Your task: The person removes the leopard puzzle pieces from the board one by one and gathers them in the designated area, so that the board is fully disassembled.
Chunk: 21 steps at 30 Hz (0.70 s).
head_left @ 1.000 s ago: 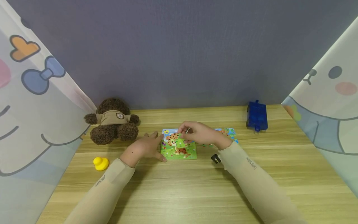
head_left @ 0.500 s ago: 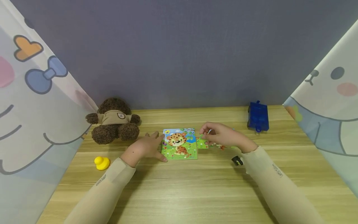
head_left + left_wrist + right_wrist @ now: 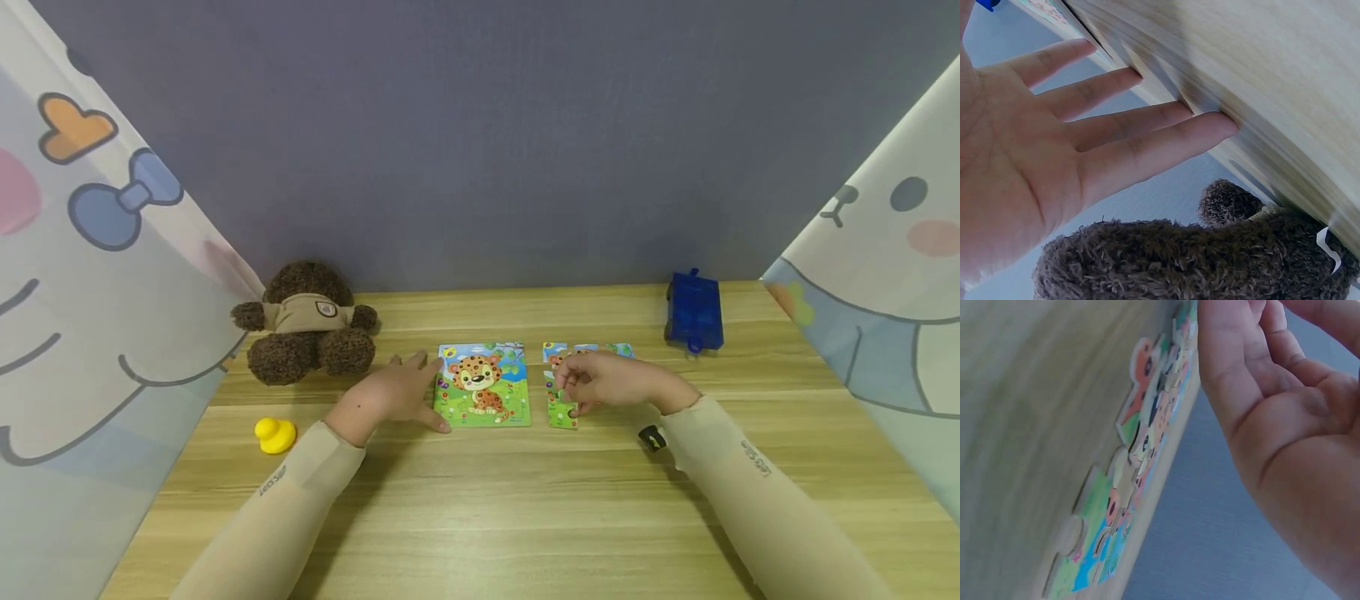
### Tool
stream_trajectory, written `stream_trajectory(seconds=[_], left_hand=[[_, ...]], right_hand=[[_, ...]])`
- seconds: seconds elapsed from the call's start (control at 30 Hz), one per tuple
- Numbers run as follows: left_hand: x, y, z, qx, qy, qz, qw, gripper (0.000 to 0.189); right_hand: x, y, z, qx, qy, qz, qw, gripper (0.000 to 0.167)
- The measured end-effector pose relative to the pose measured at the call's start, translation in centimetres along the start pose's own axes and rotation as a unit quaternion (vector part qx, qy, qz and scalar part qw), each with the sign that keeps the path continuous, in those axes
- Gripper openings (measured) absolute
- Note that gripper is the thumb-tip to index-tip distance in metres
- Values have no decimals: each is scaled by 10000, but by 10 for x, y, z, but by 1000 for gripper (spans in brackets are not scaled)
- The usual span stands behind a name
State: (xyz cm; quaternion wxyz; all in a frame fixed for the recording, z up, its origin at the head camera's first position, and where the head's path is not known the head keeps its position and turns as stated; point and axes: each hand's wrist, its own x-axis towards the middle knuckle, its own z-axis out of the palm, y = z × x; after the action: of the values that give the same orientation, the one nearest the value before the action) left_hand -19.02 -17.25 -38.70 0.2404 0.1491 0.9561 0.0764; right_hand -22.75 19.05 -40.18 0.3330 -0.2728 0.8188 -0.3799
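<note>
A small picture board (image 3: 491, 412) with a spotted leopard cub lies flat on the table. My left hand (image 3: 401, 392) spreads its fingers at the board's left edge; in the left wrist view its fingers (image 3: 1166, 147) are straight and rest on the wood. Right of the board lie several jigsaw pieces (image 3: 620, 349) of a matching picture, some fitted together and some loose (image 3: 1094, 506). My right hand (image 3: 607, 379) pinches a green jigsaw piece (image 3: 561, 415) at the near left corner of this group. Its fingers cover part of the pieces.
A brown teddy bear (image 3: 303, 321) in a tan shirt sits at the back left, near a yellow rubber duck (image 3: 275, 435). At the back right stands a blue toy wagon (image 3: 694, 312). A small black object (image 3: 652, 438) lies beside my right wrist. A grey wall panel (image 3: 480, 150) rises behind.
My right hand has carried the green jigsaw piece from over the picture board rightward, then down to the near left corner of the pieces. The left hand has stayed in place.
</note>
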Motion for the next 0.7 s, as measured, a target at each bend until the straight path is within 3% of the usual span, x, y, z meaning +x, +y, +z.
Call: stream_trajectory(seconds=[0.37,0.7], left_hand=[[-1,3,-1,82,5,8,10000,119],[-1,2,-1,53,-10,-7,10000,120]], right_hand=[[7,7,-1,-891,210,-156,9957,6],[8,6,-3,-714,220,-79,9972,9]])
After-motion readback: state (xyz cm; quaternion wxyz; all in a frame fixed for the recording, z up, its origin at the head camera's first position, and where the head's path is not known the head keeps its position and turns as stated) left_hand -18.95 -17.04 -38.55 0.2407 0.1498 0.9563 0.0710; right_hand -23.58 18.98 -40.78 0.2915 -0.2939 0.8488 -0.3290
